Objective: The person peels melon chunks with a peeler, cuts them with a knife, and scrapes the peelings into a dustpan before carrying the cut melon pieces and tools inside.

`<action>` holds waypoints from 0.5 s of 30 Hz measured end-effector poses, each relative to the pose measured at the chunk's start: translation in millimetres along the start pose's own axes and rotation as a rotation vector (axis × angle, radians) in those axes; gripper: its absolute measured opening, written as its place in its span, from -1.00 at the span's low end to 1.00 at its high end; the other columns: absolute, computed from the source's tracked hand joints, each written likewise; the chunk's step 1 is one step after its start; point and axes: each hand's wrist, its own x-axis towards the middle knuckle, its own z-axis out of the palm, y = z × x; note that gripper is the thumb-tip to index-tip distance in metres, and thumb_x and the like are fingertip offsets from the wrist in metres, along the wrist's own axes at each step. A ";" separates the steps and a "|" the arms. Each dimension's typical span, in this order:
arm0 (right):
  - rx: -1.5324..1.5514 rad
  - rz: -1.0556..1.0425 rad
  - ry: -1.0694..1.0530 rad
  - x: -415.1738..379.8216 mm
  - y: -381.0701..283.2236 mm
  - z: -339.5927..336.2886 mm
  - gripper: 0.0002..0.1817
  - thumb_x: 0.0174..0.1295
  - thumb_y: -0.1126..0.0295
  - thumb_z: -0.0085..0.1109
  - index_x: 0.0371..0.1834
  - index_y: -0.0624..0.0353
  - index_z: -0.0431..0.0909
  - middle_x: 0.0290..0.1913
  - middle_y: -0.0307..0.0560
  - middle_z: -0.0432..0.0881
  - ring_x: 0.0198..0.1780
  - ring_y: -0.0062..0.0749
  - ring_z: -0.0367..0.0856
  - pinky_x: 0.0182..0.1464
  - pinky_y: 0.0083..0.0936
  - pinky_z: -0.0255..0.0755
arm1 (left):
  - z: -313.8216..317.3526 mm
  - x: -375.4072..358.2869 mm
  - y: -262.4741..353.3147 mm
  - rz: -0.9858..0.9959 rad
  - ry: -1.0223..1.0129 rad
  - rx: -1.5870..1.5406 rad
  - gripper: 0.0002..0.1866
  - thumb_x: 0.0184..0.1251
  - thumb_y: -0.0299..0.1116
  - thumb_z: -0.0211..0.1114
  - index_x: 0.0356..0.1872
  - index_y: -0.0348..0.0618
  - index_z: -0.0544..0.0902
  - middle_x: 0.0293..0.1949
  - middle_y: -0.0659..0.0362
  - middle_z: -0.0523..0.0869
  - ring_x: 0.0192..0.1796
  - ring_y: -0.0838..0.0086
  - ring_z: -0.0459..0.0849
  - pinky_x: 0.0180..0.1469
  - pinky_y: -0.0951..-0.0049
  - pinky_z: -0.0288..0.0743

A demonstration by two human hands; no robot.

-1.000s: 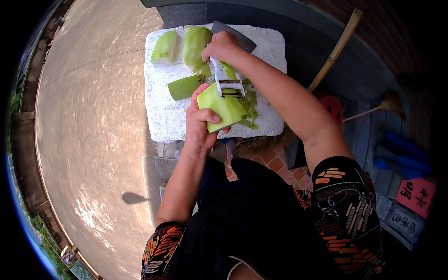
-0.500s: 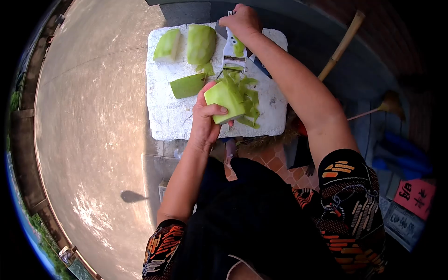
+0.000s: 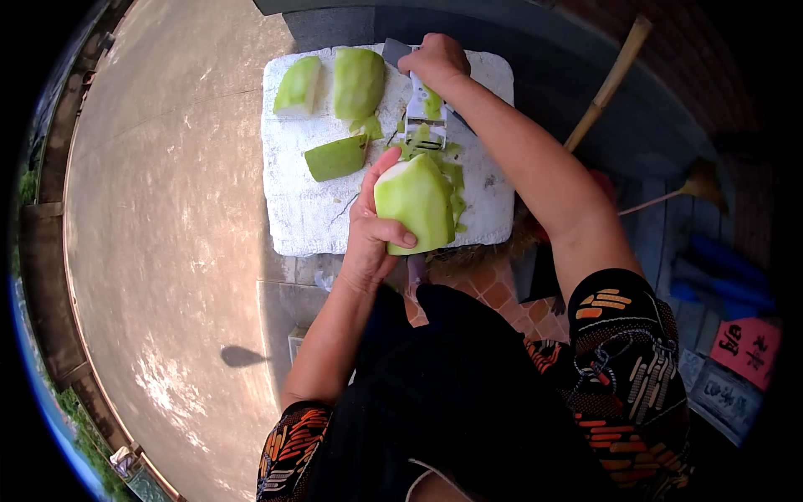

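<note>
A person stands over a white foam slab (image 3: 309,209) set on a stone ledge; the left hand (image 3: 372,230) grips a pale green gourd wedge (image 3: 416,203) just above the slab's near edge, thumb wrapped across its lower face and the other fingers curled behind it, out of sight; the wedge's long axis runs away from the body, its tip pointing at the peeler (image 3: 424,117); the right hand (image 3: 435,60) holds that peeler at the slab's far edge, fingers closed round the handle, the blade end turned back toward the wedge and just beyond its tip; the left hand is thus on the piece itself, the right apart from it, farther along the same line; a strip of green skin clings to the peeler; loose peelings (image 3: 454,180) lie on the slab beside the wedge; three more gourd pieces (image 3: 358,79) rest on the slab's far left part; a dark knife blade (image 3: 395,52) shows beside the right hand; no container is in view.
</note>
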 end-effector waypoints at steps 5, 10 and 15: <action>0.093 -0.028 0.252 -2.7 5.1 -16.1 -0.55 -0.35 0.13 0.50 -0.47 0.27 0.62 -0.44 0.05 0.70 -0.30 -0.04 0.72 -0.21 -0.24 0.55 | -7.7 9.3 3.4 0.036 0.027 -0.046 0.16 -0.40 -0.64 0.26 0.54 -0.13 0.16 0.20 0.02 0.57 0.11 0.16 0.64 0.13 0.15 0.61; 0.371 0.043 0.006 -29.5 -0.9 -11.8 -0.68 -0.25 0.25 0.50 -0.53 0.21 0.61 -0.50 -0.15 0.65 -0.46 -0.41 0.59 -0.32 -0.48 0.47 | -24.0 21.7 -4.5 -0.027 0.063 -0.122 -0.05 -0.05 -0.53 0.24 0.52 -0.09 0.15 0.14 -0.01 0.56 0.02 0.11 0.66 -0.30 0.08 0.67; 0.266 0.009 -0.161 -75.4 -14.4 -7.8 -0.62 -0.30 0.21 0.52 -0.51 0.24 0.61 -0.50 -0.12 0.65 -0.46 -0.37 0.61 -0.31 -0.45 0.48 | -30.1 23.9 -14.4 -0.071 0.112 -0.209 -0.13 0.00 -0.50 0.20 0.48 -0.03 0.19 0.11 -0.01 0.55 0.00 0.08 0.66 -0.39 0.09 0.61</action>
